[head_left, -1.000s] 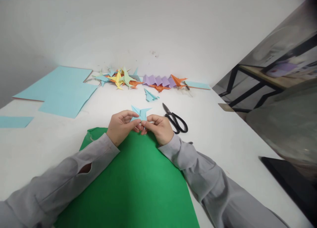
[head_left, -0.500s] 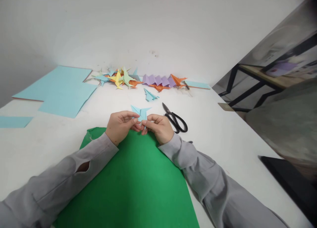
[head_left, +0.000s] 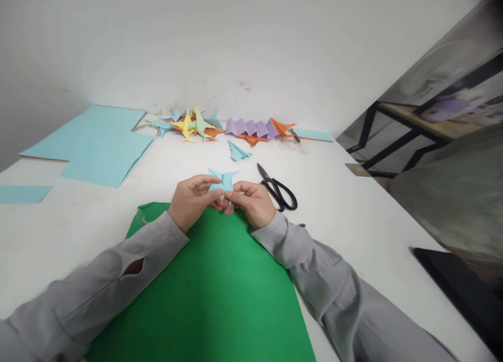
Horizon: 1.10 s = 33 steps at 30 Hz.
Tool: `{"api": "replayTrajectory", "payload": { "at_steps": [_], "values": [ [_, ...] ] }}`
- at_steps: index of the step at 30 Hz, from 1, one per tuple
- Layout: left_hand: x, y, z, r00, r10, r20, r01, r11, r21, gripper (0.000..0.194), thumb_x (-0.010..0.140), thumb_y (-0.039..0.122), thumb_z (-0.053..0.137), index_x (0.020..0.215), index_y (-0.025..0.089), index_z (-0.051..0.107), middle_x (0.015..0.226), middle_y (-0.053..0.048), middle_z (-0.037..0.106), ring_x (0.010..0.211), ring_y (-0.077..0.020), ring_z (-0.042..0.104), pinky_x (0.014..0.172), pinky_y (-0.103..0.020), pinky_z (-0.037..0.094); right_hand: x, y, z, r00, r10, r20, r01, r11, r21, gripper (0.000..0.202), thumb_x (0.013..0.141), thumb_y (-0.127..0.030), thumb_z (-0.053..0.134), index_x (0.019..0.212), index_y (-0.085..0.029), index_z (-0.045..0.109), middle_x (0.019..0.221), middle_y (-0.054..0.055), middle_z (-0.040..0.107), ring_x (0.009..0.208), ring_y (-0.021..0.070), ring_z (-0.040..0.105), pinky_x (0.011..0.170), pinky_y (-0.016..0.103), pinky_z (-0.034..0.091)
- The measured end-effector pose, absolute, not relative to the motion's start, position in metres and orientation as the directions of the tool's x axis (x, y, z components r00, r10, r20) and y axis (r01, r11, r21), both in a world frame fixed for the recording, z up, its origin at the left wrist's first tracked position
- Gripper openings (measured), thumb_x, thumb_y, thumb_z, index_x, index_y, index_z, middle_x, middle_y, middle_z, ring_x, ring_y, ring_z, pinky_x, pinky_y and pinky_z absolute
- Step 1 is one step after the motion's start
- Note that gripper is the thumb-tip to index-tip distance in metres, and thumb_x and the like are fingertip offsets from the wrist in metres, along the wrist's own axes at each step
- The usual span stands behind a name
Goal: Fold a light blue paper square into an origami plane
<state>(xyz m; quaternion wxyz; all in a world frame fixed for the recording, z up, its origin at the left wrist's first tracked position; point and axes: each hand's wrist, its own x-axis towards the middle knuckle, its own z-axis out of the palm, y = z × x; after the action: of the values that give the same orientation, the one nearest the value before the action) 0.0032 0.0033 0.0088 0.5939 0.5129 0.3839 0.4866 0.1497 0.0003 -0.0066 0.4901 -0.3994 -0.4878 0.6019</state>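
A small folded piece of light-blue paper (head_left: 225,181) is pinched between my two hands, its pointed flaps spreading up to the left and right. My left hand (head_left: 193,200) grips its left side between thumb and fingers. On its lower right, my right hand (head_left: 251,201) pinches it with thumb and forefinger. Both hands are above the far edge of a green sheet (head_left: 204,278). Fingers hide the lower part of the folded paper. Black-handled scissors (head_left: 278,189) lie just right of my right hand, blades pointing away.
A blue folded paper figure (head_left: 238,151) lies beyond my hands. Along the wall sit several colourful origami pieces (head_left: 188,125) and a purple pleated paper (head_left: 250,127). Large blue sheets (head_left: 94,136) and a blue strip (head_left: 25,193) are at left; a dark flat object (head_left: 456,283) lies at right.
My left thumb and fingers have shifted slightly on the blue paper, and more of its left part shows between them. My right hand stays in nearly the same place.
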Motion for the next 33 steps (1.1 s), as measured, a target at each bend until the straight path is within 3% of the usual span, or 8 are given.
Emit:
{"api": "replayTrajectory", "payload": {
  "at_steps": [12, 18, 33],
  "values": [
    [0.0044, 0.0040, 0.0076, 0.193, 0.973, 0.125, -0.150, -0.097, 0.984, 0.025, 0.060, 0.017, 0.068, 0.081, 0.010, 0.058, 0.054, 0.000, 0.064, 0.048, -0.0131, 0.060, 0.050, -0.026, 0.052, 0.1519, 0.0013, -0.0095, -0.254, 0.967, 0.020, -0.297, -0.058, -0.953, 0.027, 0.070, -0.039, 0.061, 0.059, -0.014, 0.059, 0.051, 0.001, 0.063, 0.041, 0.0139, 0.059, 0.042, 0.024, 0.044],
    [0.0045, 0.0035, 0.0095, 0.166, 0.978, 0.130, -0.150, -0.105, 0.983, 0.024, 0.059, 0.016, 0.068, 0.080, 0.010, 0.058, 0.053, 0.000, 0.062, 0.048, -0.0131, 0.060, 0.049, -0.026, 0.052, 0.1506, -0.0007, -0.0070, -0.234, 0.972, 0.033, -0.197, -0.015, -0.980, 0.022, 0.062, -0.033, 0.069, 0.059, -0.014, 0.060, 0.051, 0.000, 0.063, 0.041, 0.0124, 0.059, 0.043, 0.023, 0.044],
    [0.0050, 0.0041, 0.0102, 0.182, 0.983, 0.032, -0.140, -0.006, 0.990, 0.026, 0.052, 0.013, 0.070, 0.074, 0.011, 0.056, 0.051, 0.001, 0.063, 0.043, -0.0120, 0.059, 0.045, -0.023, 0.052, 0.1488, -0.0032, -0.0026, -0.241, 0.970, 0.002, -0.072, -0.016, -0.997, 0.032, 0.058, -0.042, 0.071, 0.057, -0.014, 0.054, 0.046, -0.001, 0.060, 0.038, 0.0107, 0.057, 0.040, 0.020, 0.044]
  ]
}}
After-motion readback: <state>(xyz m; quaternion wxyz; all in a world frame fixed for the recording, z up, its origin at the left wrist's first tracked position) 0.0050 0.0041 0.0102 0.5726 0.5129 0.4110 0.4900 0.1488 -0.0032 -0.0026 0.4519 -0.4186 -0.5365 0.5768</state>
